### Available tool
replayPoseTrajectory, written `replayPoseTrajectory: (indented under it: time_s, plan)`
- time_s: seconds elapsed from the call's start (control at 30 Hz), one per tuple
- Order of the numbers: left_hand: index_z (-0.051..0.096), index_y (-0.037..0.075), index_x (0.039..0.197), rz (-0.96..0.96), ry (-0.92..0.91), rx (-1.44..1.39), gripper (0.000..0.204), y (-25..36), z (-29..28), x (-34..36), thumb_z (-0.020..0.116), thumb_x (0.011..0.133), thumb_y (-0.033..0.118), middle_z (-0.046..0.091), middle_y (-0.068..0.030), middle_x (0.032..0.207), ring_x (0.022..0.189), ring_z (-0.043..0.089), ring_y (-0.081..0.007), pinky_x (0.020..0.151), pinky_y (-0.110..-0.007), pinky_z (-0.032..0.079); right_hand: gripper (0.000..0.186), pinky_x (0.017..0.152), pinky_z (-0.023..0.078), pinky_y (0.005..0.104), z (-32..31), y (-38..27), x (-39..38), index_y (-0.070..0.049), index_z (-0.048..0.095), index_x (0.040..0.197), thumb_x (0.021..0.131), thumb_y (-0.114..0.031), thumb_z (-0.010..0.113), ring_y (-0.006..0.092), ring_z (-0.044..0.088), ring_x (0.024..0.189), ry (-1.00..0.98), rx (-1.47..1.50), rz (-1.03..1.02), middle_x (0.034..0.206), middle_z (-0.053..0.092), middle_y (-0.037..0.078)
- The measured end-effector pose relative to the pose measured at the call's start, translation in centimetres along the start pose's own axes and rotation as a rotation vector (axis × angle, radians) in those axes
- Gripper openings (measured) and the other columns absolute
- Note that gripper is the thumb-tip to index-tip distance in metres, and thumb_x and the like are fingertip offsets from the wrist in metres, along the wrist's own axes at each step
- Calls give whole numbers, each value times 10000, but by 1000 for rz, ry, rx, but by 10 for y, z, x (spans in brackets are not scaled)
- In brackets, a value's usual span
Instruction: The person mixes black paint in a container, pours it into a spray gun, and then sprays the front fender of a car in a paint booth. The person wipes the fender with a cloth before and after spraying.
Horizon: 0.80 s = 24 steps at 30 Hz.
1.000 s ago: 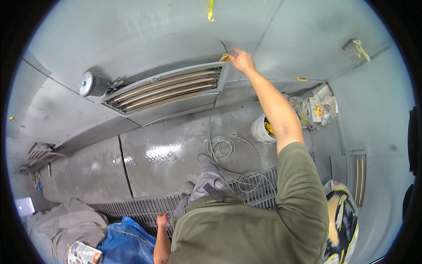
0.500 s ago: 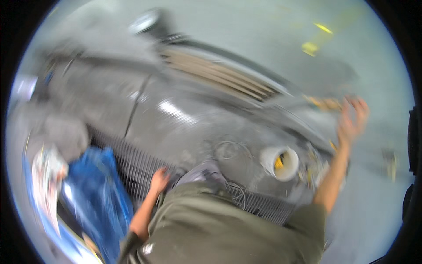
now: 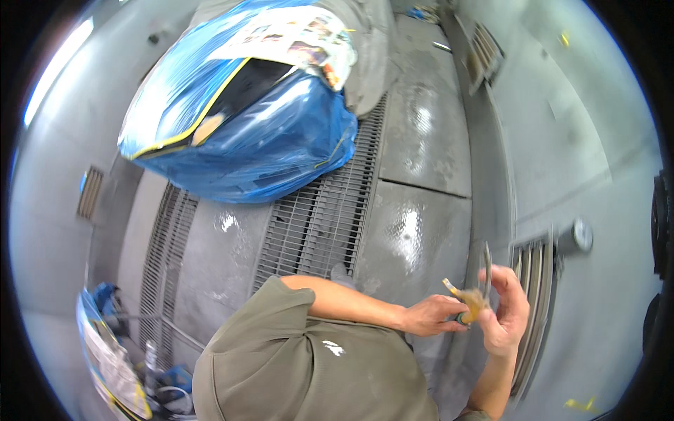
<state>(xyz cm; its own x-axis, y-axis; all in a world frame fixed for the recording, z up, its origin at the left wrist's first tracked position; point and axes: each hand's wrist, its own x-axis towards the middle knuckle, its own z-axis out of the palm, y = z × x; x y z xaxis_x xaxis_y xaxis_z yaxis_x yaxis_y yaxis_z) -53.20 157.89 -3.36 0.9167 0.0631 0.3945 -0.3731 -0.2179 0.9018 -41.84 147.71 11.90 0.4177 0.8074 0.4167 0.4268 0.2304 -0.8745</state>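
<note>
Both hands meet in front of my body at the lower right. My left hand (image 3: pixel 434 316) reaches across with its fingers closed at the lower end of a crumpled yellow strip (image 3: pixel 475 300), which looks like tape and shows a dark greenish bit by the fingertips. My right hand (image 3: pixel 509 309) is curled, thumb and fingers closed around a thin grey curved piece (image 3: pixel 487 263) standing upright beside the strip. What kind of thing the grey piece is, I cannot make out. The yellow strip's upper end sticks out to the left, pale at its tip.
Ahead stands a car-like shape under blue plastic sheeting (image 3: pixel 281 154), with printed paper (image 3: pixel 295 35) and yellow tape edges. Metal floor grating (image 3: pixel 316 224) runs beside wet grey floor panels (image 3: pixel 421 231). A slatted wall vent (image 3: pixel 537 281) and grey cylinder (image 3: pixel 576 236) are at right.
The view has swung left, bringing the blue-covered shape ahead; the white bucket has left view. My right hand, stretched toward the wall before, is now near my body, and my left hand has joined it.
</note>
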Motion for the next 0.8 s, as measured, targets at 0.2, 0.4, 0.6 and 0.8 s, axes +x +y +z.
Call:
replayPoseTrajectory:
  time_s: [0.2,0.4,0.6,0.8]
  plan:
    - [709,16,1160,-175,261,-17,393,5,-133,-29,764,947,341,721,-186,1049,969,691,-383,828,-482,537,626,1067,518,404,129,62,119,47,438,1533,1038,-255,674,270,668,1230,-503,343,243,1302,702,159]
    - [706,47,1337,-235,62,289,429,-12,-309,-136,743,981,283,692,-181,1371,1250,652,-351,1065,-447,521,468,920,574,374,204,69,207,46,527,1452,1052,-170,638,227,729,930,-888,46,297,1072,772,99]
    - [651,117,870,-405,1424,-914,284,-25,-443,-304,608,1070,314,693,-63,855,896,695,-220,1043,-483,554,387,723,568,471,263,79,284,-100,633,1374,1003,-183,701,447,685,781,-1292,-474,161,806,699,219]
    - [400,204,721,-247,1851,-721,425,-28,-469,-334,711,1010,167,356,89,643,542,333,-54,514,-254,289,336,676,564,505,304,131,375,-94,668,1303,991,-212,704,432,701,732,-1551,-480,-102,761,692,213]
